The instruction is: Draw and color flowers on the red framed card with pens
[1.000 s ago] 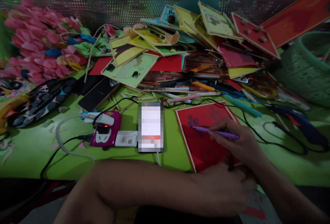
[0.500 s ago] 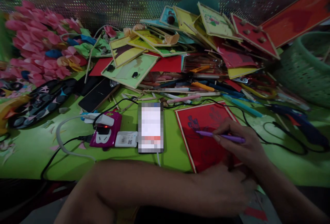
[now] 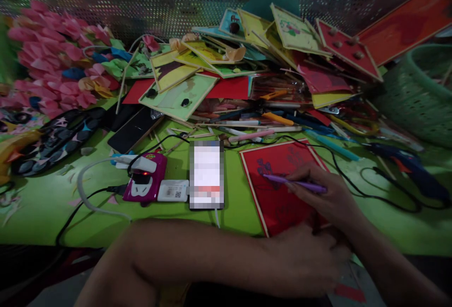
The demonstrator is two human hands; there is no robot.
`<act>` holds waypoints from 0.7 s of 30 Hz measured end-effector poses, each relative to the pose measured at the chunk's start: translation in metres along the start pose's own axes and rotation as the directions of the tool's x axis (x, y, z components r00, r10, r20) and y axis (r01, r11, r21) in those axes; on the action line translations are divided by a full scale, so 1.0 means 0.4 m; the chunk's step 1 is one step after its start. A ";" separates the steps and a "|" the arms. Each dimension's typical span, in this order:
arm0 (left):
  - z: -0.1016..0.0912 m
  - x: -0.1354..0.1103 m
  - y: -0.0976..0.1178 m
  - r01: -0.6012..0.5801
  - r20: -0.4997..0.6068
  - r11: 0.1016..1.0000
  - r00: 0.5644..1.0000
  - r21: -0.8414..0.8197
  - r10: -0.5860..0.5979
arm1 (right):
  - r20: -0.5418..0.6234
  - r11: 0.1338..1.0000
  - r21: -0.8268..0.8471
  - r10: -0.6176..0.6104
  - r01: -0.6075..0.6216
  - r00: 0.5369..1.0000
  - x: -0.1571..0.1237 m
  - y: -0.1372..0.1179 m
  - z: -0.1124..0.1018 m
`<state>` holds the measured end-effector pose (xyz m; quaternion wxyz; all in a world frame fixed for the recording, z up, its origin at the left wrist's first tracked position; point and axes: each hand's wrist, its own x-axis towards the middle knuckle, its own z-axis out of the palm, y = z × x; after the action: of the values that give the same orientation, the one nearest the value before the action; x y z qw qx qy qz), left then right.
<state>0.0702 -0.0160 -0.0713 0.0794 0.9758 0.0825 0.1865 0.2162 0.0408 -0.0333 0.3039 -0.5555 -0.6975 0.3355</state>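
Observation:
My right hand [image 3: 321,198] is closed round a purple pen [image 3: 303,184], its tip on a red card [image 3: 282,208] with pale stick borders. Dark line drawings of flowers show on the card's upper half, with fainter lines lower down. My left hand [image 3: 307,260] lies across the card's near edge, below the right hand. Its fingers are dim and smeared, so I cannot make out whether they grip anything. The left forearm runs along the front of the green table [image 3: 233,222].
Left of the card lie a lit phone [image 3: 206,175] and a purple power socket [image 3: 144,180] with cables. A glue gun [image 3: 409,170] and green basket [image 3: 420,95] stand right. Framed cards [image 3: 180,95], pens and pink paper flowers [image 3: 52,57] heap at the back.
My right hand and the purple pen have moved slightly left and up across the drawn flowers. The left hand and the card have stayed in place.

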 end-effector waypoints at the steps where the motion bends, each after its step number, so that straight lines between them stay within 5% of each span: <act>1: -0.003 0.001 -0.001 -0.002 -0.001 1.000 1.000 0.002 0.002 | -0.003 1.000 -0.002 -0.004 0.004 1.000 -0.001 -0.002 -0.002; 21: -0.009 0.003 -0.003 -0.037 0.061 0.995 0.998 0.097 0.031 | -0.015 1.000 -0.007 -0.024 0.024 1.000 -0.007 -0.009 -0.011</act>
<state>0.0697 -0.0142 -0.0676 0.0308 0.9849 0.0725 0.1543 0.2183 0.0381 -0.0279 0.3113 -0.5508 -0.7029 0.3252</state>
